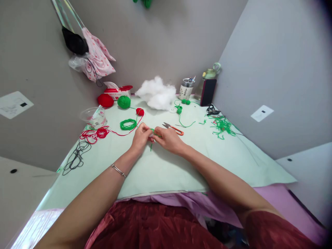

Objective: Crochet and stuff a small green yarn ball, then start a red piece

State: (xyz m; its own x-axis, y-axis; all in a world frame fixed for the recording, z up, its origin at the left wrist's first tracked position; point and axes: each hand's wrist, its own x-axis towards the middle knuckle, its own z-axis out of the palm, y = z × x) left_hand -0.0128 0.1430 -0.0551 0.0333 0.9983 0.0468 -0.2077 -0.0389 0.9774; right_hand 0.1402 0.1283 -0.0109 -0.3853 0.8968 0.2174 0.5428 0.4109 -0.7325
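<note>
Head view: pinching a green yarn piece (153,131) between left hand (141,137) and right hand (168,139), above pale mint cloth (160,173); probably unfinished, with loose tail (151,147); seemingly done with two round green yarn knobs (185,102).

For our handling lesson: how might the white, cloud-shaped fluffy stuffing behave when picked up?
The white, cloud-shaped fluffy stuffing is probably light for its size, given its airy, puffed look. It would likely squash or sag, its outline being loose and lumpy.
</note>
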